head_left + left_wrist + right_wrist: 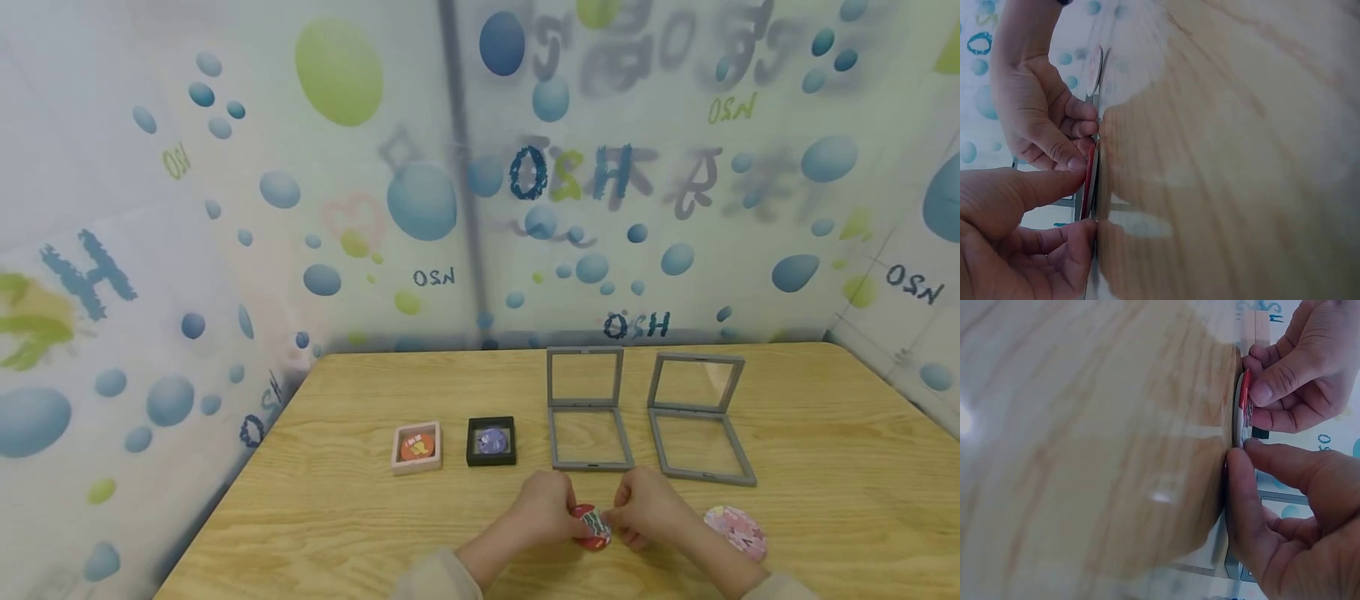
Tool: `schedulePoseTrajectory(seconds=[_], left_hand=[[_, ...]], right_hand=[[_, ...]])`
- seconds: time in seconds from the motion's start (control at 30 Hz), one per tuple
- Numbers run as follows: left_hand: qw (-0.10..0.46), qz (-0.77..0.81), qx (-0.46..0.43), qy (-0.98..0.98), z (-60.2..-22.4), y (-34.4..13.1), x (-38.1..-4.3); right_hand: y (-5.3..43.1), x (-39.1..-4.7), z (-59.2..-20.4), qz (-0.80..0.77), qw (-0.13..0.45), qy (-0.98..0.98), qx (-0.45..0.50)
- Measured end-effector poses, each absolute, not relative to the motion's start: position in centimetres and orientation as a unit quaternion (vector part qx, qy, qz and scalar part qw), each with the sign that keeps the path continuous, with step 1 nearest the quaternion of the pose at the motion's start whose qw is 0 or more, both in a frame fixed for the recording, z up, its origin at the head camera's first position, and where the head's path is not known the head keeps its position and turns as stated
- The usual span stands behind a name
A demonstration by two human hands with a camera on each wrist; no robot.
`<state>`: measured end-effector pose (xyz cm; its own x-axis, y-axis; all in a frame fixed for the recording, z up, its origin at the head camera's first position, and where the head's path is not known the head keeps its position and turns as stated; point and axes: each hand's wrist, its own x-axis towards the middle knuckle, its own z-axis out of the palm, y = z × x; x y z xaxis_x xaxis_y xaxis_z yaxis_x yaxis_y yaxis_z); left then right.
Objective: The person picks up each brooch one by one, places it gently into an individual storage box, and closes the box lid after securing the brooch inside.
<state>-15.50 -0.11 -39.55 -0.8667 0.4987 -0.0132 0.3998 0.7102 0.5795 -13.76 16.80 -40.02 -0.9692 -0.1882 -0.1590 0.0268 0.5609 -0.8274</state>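
Observation:
A red round badge [591, 530] with a printed face is held close over the wooden table [360, 533]. On its left side my left hand [547, 505] pinches it, the thumb lying on the printed face. My right hand [651, 510] has its thumb and index fingertip at the opposite edge, pinching the rim there. Seen edge-on in the right wrist view, the badge [1244, 403] shows a red front and a pale back. A pink round badge [737, 532] lies on the table beside my right forearm.
Two grey hinged frames, one in the middle [591, 467] and one to the right [705, 477], stand opened with clear panels. Left of them lie a black frame [470, 450] with a purple badge and a pale pink frame [396, 460] with an orange badge. A printed curtain [420, 333] hangs behind.

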Motion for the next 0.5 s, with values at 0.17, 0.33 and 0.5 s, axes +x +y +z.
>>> schedulePoseTrajectory(seconds=[0.17,0.33,0.5], left_hand=[[0.083,0.281,0.243,0.925,-39.48,0.05,-15.39],[0.082,0.276,0.24,0.927,-39.63,0.14,-15.35],[0.084,0.283,0.236,0.926,-39.67,0.13,-15.26]], right_hand=[[16.58,-13.79,-40.0,-0.464,0.117,0.877,-0.031],[16.48,-13.68,-39.99,-0.465,0.119,0.876,-0.036],[16.31,-13.5,-39.86,-0.472,0.131,0.871,-0.041]])
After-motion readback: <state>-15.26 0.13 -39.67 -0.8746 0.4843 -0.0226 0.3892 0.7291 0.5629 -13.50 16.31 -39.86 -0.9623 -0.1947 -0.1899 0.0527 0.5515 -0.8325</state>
